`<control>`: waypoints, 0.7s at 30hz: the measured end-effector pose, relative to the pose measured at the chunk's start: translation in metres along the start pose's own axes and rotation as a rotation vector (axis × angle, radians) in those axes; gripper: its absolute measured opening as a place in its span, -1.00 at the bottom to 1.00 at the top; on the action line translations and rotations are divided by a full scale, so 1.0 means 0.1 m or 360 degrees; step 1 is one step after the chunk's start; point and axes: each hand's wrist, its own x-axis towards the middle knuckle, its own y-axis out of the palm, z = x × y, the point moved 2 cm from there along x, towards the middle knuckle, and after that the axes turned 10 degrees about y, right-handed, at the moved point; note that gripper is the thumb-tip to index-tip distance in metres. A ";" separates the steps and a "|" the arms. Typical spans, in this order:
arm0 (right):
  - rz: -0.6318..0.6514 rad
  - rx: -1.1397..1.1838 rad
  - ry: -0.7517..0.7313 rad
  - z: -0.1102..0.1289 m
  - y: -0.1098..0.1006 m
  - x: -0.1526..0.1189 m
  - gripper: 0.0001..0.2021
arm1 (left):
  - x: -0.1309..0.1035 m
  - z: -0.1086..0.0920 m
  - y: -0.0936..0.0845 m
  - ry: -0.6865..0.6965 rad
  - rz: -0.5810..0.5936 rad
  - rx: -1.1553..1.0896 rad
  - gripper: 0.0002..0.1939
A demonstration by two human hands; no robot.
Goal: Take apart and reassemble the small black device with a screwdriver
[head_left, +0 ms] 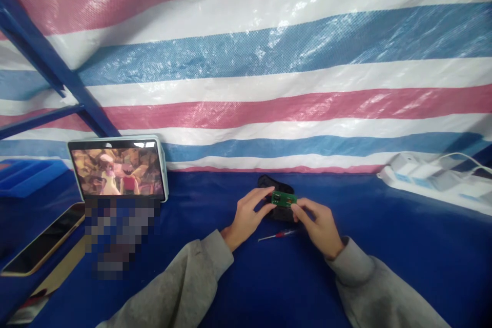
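Between both hands, a small green circuit board [283, 199] is held up by its two ends. My left hand [249, 213] pinches the left end between thumb and fingers. At the right end my right hand [315, 221] does the same. Behind and below the board lies a black object [274, 182], partly covered by it; its kind I cannot make out. A thin screwdriver [280, 235] with a red part on its handle rests on the blue table just below the hands, its metal tip pointing left.
On the left, a tablet [119, 169] stands upright showing an animated picture, with a phone [46, 241] lying near it. Blue trays [33, 177] sit at the far left. A white power strip [434, 184] with plugs lies far right. Striped sheeting [269, 72] hangs behind the table.
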 end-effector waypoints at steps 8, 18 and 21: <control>0.0033 -0.0045 -0.0044 0.01 -0.01 0.00 -0.62 | -0.02 0.01 0.01 0.0038 0.0071 0.0048 -0.61; -0.0175 -0.0212 -0.0299 -0.09 0.00 -0.02 -0.65 | -0.06 -0.01 0.00 0.0015 0.0066 0.0132 -0.65; -0.0175 -0.0236 -0.0334 -0.07 -0.01 -0.03 -0.67 | -0.06 -0.03 0.00 0.0031 0.0052 0.0129 -0.65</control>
